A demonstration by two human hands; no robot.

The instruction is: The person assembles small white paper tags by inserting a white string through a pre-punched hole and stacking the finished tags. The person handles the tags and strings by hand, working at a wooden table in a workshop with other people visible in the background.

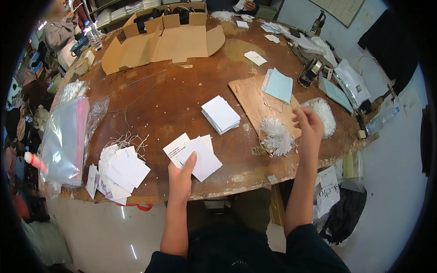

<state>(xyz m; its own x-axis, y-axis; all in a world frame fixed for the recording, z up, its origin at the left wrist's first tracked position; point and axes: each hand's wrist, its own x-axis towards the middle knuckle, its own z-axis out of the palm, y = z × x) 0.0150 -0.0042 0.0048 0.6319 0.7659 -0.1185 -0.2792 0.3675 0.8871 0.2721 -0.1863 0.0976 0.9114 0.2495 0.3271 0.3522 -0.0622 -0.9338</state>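
My left hand [181, 178] is closed on a few white cards [207, 164], fanned out, with the thumb pressed on the top one; one card below bears print. My right hand [307, 123] is raised over the right edge of a wooden board [249, 96], its fingers curled together; what they hold, if anything, is too small to make out. Just left of that wrist lies a bunch of white tag strings [276, 136]. Beyond my left hand sits a neat stack of blank white cards [221, 113]. To its left is a loose pile of cards with strings [124, 172].
Clear plastic bags [66, 141] lie at the left edge. An opened cardboard box [180, 43] stands at the back. Light-blue papers [278, 85] rest on the board, and a white string heap [321, 117] lies beside it. A tape dispenser [311, 73] stands right. Another person's hand [248, 5] shows far back.
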